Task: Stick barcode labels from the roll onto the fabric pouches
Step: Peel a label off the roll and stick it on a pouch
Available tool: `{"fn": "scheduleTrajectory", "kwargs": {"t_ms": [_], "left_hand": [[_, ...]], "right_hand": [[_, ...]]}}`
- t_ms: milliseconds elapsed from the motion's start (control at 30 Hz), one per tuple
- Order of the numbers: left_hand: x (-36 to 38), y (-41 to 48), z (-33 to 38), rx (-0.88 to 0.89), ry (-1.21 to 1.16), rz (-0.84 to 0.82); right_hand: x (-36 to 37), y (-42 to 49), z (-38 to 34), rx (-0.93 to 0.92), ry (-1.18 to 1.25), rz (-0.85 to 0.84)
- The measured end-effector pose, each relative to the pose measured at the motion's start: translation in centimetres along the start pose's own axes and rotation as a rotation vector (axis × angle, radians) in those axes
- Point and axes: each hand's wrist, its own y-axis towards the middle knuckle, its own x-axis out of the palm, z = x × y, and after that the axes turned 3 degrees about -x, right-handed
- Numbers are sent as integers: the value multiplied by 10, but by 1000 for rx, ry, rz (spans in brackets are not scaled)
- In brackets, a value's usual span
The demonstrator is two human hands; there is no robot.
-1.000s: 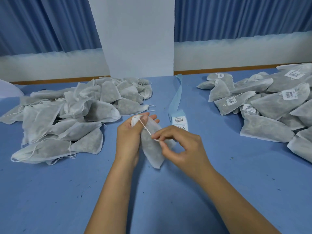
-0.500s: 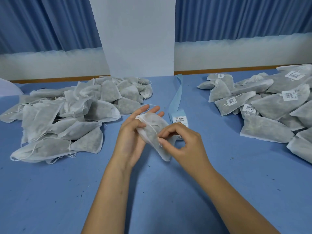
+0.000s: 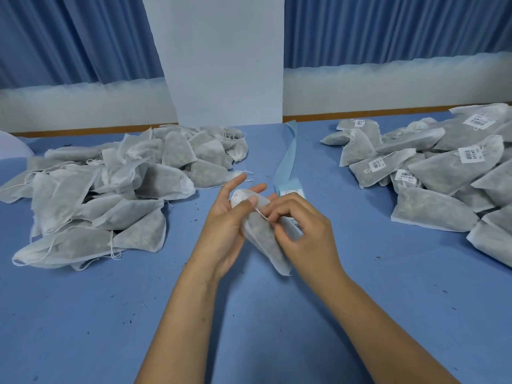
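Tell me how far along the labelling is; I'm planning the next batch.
Done: the right pile shows barcode labels on several pouches. In hand: the left hand holds one pouch while the right hand pinches its string; no label shows on it. Left: the left pile, no labels visible.

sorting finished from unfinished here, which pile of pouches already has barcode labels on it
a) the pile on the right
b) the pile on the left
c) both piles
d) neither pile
a: white barcode labels show on several pouches in the right pile, while none show in the left pile.
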Motion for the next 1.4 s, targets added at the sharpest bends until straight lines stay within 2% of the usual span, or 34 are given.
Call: {"fn": "scheduleTrajectory", "kwargs": {"t_ms": [167,333,400,567,700,767,900,1033,1200,1300,1400], "left_hand": [[0,0,0,31,82,93],[-2,0,-3,69,335,178],[-2,1,-4,69,374,185],[-6,2,-7,82,440,204],[-5,3,-9,96,581,222],[-4,3,-10,110,629,223],[-1,0,-9,104,573,203],[-1,1,-9,108,615,209],[-4,2,-8,80,621,226],[-5,1,-7,73,593,222],[-6,1,-5,68,470,211]], "right_hand": [[-1,0,-2,-59,40,12],[-3,0,-1,-54,-105,82],[-4,1,0,6,-115,36],[-5,-3,-1,334,22,-94],[2,-6,4,319,-93,-212],[4,-6,4,295,-110,-195],[3,-5,3,209,-103,-112],[0,-4,0,258,-20,-90],[-2,-2,-6,272,75,-136],[-5,2,0,203,0,-148],[-10,3,8,262,-70,-212]]}}
